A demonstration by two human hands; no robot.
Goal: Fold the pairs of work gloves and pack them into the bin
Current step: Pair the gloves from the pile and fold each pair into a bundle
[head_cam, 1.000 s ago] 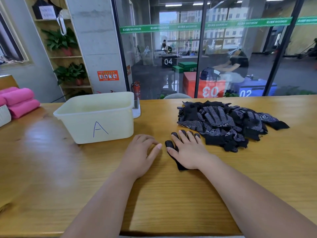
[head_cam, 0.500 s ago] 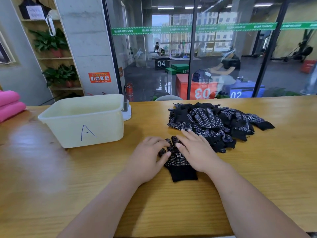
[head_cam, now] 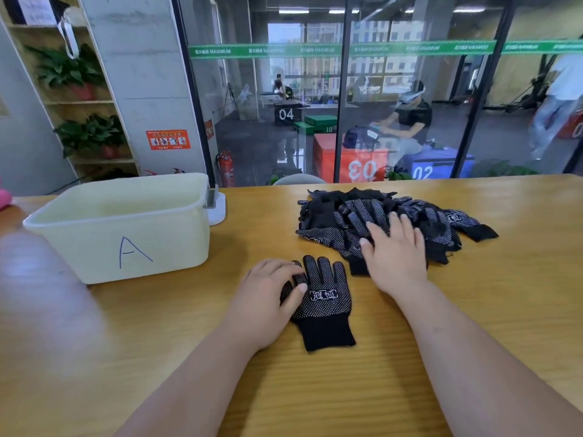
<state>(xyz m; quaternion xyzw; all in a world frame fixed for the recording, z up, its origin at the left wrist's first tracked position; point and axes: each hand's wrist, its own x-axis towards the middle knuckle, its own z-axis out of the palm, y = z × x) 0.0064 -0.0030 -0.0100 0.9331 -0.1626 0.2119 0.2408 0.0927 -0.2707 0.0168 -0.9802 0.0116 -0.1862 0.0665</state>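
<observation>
Left hand [head_cam: 271,298]: grip apart, fingers flat on single glove [head_cam: 325,304], dotted side up, mid-worktop [head_cam: 473,310] toward near edge; likely pinning it for pairing. Right hand [head_cam: 394,253]: grip apart, spread over glove pile [head_cam: 347,212] toward far edge, probably seeking mate. Bin [head_cam: 126,234] far-left, within reach.

table: wooden table [head_cam: 520,263] | front: glass wall [head_cam: 410,89], green strip [head_cam: 315,50] | left: concrete pillar [head_cam: 142,74], plant shelf [head_cam: 79,102] | ceiling lights [head_cam: 293,11] lit

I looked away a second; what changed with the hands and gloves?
The right hand left the single glove and moved away onto the glove pile, fingers flat. The left hand slid onto the glove's left edge. The bin and glove pile stayed put.
</observation>
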